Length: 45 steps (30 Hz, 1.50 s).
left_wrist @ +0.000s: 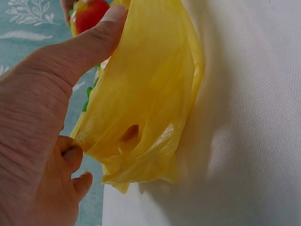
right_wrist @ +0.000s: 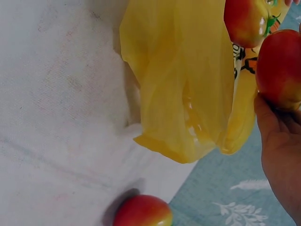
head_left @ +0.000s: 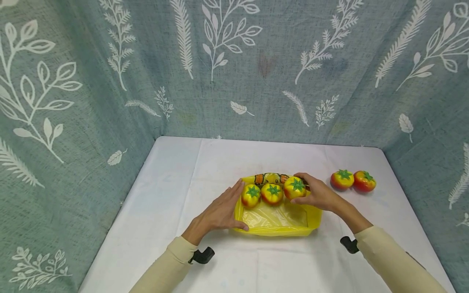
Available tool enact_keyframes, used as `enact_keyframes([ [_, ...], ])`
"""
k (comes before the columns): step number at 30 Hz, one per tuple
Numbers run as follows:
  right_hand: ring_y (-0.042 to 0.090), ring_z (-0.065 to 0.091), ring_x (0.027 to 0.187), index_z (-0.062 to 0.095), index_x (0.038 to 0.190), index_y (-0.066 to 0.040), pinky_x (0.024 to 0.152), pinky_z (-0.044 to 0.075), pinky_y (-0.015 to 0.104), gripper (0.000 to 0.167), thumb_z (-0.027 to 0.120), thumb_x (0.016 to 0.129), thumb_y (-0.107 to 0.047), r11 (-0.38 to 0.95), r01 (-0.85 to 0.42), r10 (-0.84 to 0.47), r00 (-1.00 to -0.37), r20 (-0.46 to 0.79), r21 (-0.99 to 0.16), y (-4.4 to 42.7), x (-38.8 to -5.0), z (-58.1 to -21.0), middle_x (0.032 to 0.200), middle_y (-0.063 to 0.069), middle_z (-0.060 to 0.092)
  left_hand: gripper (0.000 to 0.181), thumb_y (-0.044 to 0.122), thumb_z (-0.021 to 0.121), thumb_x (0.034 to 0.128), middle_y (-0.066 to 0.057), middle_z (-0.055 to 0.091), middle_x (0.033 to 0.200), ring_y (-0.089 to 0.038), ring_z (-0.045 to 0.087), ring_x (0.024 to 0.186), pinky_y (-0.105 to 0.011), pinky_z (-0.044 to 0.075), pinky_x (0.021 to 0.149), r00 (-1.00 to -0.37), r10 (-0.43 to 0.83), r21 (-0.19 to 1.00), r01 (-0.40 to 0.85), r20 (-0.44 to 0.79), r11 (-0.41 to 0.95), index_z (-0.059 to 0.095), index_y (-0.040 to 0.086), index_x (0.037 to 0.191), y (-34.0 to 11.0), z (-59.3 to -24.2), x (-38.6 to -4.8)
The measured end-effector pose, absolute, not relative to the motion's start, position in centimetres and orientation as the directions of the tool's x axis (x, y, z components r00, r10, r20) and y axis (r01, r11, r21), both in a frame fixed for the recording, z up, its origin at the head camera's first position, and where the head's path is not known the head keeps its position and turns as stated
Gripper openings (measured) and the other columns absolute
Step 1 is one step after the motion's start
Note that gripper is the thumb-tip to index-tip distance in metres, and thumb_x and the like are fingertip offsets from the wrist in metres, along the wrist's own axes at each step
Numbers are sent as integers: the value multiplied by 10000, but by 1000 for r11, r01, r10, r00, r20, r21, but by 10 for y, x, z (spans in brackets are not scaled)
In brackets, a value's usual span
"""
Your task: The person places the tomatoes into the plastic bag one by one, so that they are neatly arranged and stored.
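A low container [head_left: 277, 232] covered in yellow plastic stands mid-table, seen from above in the head view. Along its back side sit two red-and-yellow tomatoes, a left one [head_left: 250, 197] and a middle one [head_left: 272, 194], with green star-shaped tops. My left hand [head_left: 219, 209] holds the container's left end, thumb on the front rim and fingers by the back corner. At the back right corner my right hand [head_left: 318, 194] grips a third tomato [head_left: 295, 187] between thumb and fingers. Whether that tomato touches the container's floor I cannot tell.
Two more tomatoes, one [head_left: 342, 180] beside the other [head_left: 364, 181], lie on the white tablecloth [head_left: 172, 179] to the right of the container. A patterned blue-green curtain [head_left: 234, 106] surrounds the table's back and sides.
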State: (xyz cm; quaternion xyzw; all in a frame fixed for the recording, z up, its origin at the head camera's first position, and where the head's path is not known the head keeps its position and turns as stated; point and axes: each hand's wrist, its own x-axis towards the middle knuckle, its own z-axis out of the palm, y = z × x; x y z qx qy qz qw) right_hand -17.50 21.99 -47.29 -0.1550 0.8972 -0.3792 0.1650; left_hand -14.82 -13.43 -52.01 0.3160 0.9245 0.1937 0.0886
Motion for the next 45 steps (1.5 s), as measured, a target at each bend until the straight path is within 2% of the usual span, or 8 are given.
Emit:
enact_keyframes([
  [11, 396, 519, 1289, 408, 1482, -11, 1065, 452, 548, 872, 871, 811, -319, 675, -160, -436, -874, -215, -720, 219, -169, -477, 1448, 220, 503, 1381, 740, 772, 698, -107, -39, 1698, -231, 80, 1548, -379, 116, 1244, -784, 620, 416, 552, -37, 723, 28, 28, 1619, -135, -521, -148],
  [28, 419, 498, 1278, 349, 1487, 36, 1091, 406, 595, 889, 845, 844, -324, 712, -131, -388, -892, -232, -690, 217, -174, -493, 1464, 275, 448, 1380, 725, 781, 700, -96, -38, 1700, -245, 100, 1547, -386, 124, 1245, -787, 616, 421, 545, -41, 725, 18, 39, 1622, -133, -522, -148],
  [36, 394, 526, 1229, 347, 1468, 55, 1078, 423, 589, 872, 832, 856, -333, 713, -145, -408, -881, -238, -686, 217, -178, -501, 1414, 263, 485, 1376, 728, 778, 700, -111, -29, 1700, -260, 109, 1546, -418, 140, 1244, -779, 626, 429, 556, -29, 712, 32, 31, 1622, -132, -522, -147],
  [45, 412, 510, 1257, 340, 1469, 62, 1089, 406, 599, 885, 823, 858, -357, 753, -144, -407, -869, -283, -642, 212, -182, -509, 1407, 260, 493, 1375, 723, 782, 699, -119, -16, 1700, -250, 108, 1546, -414, 144, 1243, -773, 634, 422, 567, -26, 707, 35, 27, 1621, -131, -523, -148],
])
